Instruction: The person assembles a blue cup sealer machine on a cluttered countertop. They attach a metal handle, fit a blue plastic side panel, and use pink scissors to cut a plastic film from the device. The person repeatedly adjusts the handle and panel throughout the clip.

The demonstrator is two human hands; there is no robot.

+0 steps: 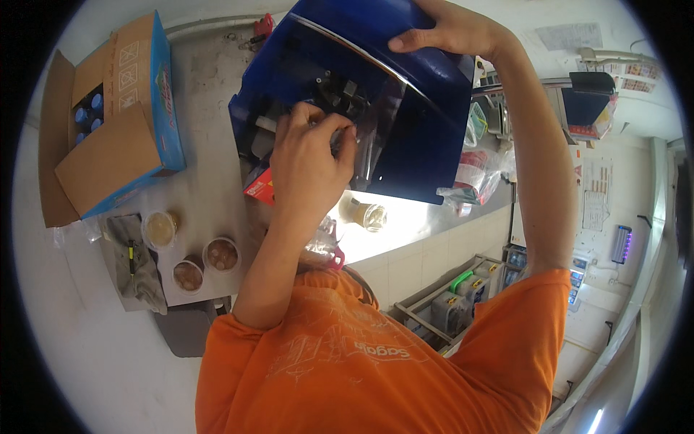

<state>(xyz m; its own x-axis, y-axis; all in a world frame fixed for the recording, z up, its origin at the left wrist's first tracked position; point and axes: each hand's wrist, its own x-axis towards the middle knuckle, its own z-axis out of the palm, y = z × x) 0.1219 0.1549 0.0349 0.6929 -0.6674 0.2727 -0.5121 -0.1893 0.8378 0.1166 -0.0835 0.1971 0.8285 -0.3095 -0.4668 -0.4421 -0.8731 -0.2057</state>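
A large blue machine housing (426, 137) fills the top middle, with dark metal mechanism parts (340, 94) showing inside it. My left hand (311, 163) reaches into it, fingertips drawn together at these parts. What the fingers pinch, if anything, is too small to make out. My right hand (459, 29) grips the blue panel (441, 65) at the upper right, thumb lying on its face and the other fingers out of sight behind. Beside my left wrist sits a red box (260, 186). A clear plastic cup (370, 215) lies or stands under the housing's lower edge; which, I cannot tell.
An open carton (119, 130) holding blue-capped bottles (90, 112) stands at the left. Several drink cups (220, 255) are on the metal table (210, 87), near a grey cloth (130, 257) with a pen on it. A low rack (455, 304) holds containers at the lower right.
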